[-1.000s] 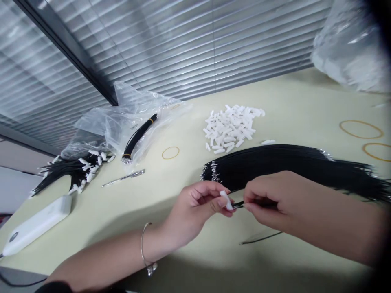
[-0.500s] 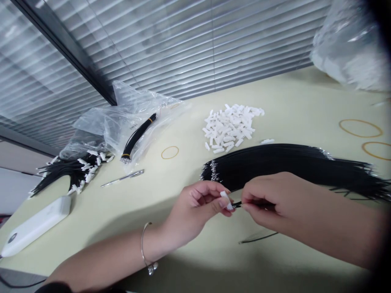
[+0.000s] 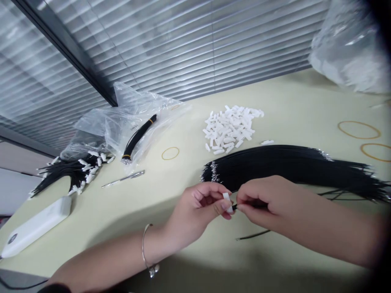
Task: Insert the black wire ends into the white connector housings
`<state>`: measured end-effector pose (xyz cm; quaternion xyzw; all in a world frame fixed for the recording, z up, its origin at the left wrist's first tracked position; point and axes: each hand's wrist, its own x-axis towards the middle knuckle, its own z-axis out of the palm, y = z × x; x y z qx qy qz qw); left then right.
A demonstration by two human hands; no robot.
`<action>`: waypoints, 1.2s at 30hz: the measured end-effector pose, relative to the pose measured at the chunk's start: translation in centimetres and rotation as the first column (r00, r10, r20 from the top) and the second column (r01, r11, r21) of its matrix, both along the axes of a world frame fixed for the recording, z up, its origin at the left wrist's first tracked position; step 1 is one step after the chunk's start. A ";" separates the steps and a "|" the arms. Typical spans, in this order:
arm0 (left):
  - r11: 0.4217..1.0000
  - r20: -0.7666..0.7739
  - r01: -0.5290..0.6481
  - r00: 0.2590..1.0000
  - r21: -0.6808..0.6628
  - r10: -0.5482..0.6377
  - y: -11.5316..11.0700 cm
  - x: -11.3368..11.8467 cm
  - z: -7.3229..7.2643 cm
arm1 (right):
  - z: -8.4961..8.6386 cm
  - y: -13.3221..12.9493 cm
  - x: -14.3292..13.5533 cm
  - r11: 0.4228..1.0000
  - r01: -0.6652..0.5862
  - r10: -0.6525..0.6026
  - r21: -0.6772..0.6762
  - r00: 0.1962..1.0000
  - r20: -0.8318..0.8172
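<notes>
Between the thumb and fingers of my left hand [image 3: 200,211] is a small white plastic connector housing [image 3: 227,200]. My right hand [image 3: 269,203] pinches a black wire [image 3: 234,207] close to its end, right at the housing's lower edge. Whether the wire tip sits inside the housing is hidden by my fingers. Another black wire end [image 3: 252,235] shows below my right hand, over the table. Just behind both hands lies a thick bundle of black wires [image 3: 275,162] with metal terminals at the ends. A heap of white connector housings [image 3: 229,127] lies beyond it.
At the left are wires with white housings fitted [image 3: 69,171], a white power strip-like device [image 3: 36,226] and a pen [image 3: 123,179]. A clear plastic bag [image 3: 100,122] has a banded wire bundle [image 3: 139,138] on it. Rubber bands [image 3: 170,153] and another bag [image 3: 348,53] lie around.
My right hand has moved slightly left, closer to the housing, so less wire shows between the hands. The loose wire end below has shifted slightly left too.
</notes>
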<state>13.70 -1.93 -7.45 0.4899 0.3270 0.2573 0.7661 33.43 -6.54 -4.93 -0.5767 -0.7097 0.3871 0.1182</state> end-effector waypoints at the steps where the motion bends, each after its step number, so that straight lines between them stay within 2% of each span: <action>1: 1.000 0.019 0.009 1.000 -0.005 -0.009 0.2 0.0 -0.1 | -0.1 0.0 0.1 1.000 0.012 -0.013 -0.016 1.000 -0.029; 7: 0.990 0.185 0.141 0.973 -0.005 -0.137 0.8 -0.1 -0.7 | 0.0 0.2 0.4 0.993 -0.013 -0.020 -0.121 0.962 -0.273; 11: 0.983 0.207 0.168 0.962 0.070 -0.179 0.7 -0.3 -0.6 | 0.1 0.2 0.5 0.995 -0.032 -0.004 -0.098 0.936 -0.353; 17: 0.981 0.210 0.179 0.959 0.079 -0.192 0.4 -0.3 -0.6 | 0.2 0.2 0.3 0.998 -0.061 0.052 -0.012 0.930 -0.363; 26: 0.987 0.224 0.103 0.966 0.123 -0.129 0.5 -0.1 -0.8 | 0.1 -0.2 -0.4 0.991 -0.018 0.065 0.130 0.927 -0.368; 32: 0.977 0.158 0.072 0.982 0.202 -0.105 0.4 0.0 -0.5 | 0.1 -0.4 -0.5 0.990 0.003 0.048 0.142 0.934 -0.355; 36: 0.978 0.174 0.056 0.980 0.202 -0.092 0.4 0.2 -0.8 | -0.2 -0.5 -0.6 0.990 0.027 0.026 0.141 0.933 -0.359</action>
